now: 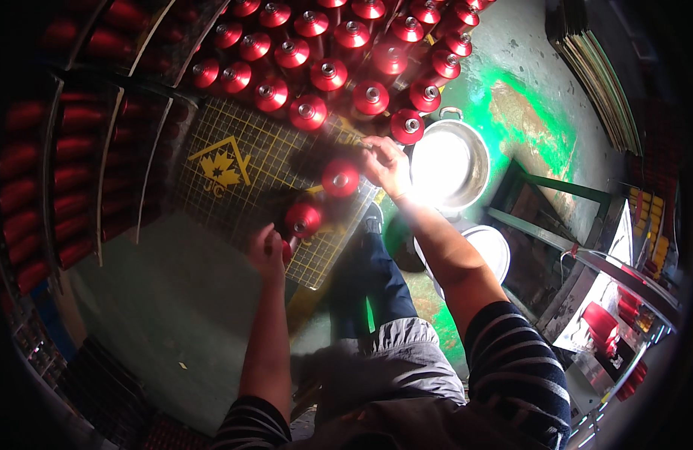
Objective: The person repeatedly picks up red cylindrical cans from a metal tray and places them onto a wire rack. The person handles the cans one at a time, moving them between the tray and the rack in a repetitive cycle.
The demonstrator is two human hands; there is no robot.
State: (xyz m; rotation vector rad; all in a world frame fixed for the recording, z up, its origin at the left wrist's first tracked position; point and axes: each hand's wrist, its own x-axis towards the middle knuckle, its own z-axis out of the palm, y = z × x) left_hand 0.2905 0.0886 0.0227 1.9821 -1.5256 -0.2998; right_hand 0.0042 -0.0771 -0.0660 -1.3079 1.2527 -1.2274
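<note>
Red metal bottles with narrow threaded necks (306,112) stand upright in several rows on a dark board with a yellow grid (251,152). Two more red bottles stand nearer to me, one at the board's middle (340,178) and one (302,220) below it. My right hand (385,163) is just right of the middle bottle, its fingers bent and thumb and forefinger close together; whether something small is between them cannot be told. My left hand (266,247), blurred, is left of the lower bottle, beside another red bottle (287,251) that it partly hides; its grip is unclear.
A metal pot (480,163) with a handle stands on the floor right of the board, in glare. Nearer me is a round white lid or basin (495,250). Racks of red bottles (76,180) line the left. At right are a green metal frame (571,188) and stacked sheets (602,84).
</note>
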